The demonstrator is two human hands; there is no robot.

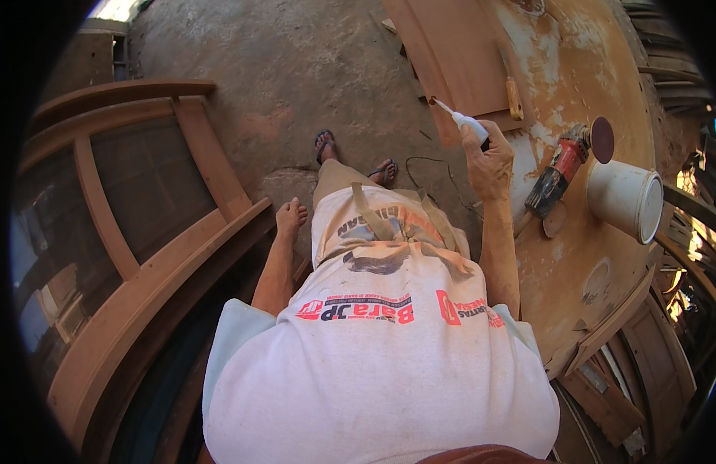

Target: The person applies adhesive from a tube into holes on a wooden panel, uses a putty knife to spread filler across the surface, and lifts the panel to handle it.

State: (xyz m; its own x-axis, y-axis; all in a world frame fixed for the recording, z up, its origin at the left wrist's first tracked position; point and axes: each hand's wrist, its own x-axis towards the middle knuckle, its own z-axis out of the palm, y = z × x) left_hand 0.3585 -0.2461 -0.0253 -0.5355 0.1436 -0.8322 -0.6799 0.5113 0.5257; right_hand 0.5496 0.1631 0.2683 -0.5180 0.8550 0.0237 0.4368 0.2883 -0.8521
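My right hand (491,158) grips a white squeeze bottle (470,127) with a long thin nozzle. Its tip points at a small dark spot near the left edge of a reddish-brown wooden panel (462,46). Just right of the bottle, a tool with a yellowish wooden handle (514,99) lies on the panel. My left hand (291,215) hangs low by my left side, its fingers loosely curled with nothing seen in them. It is nearest to a wooden frame (242,213) and touches nothing visible.
A red and black angle grinder (560,172) with a round disc lies on the stained worktable (540,267), beside a white bucket (625,203) on its side. A dark cable (443,161) crosses the floor. Wooden pieces (605,402) lean at the lower right.
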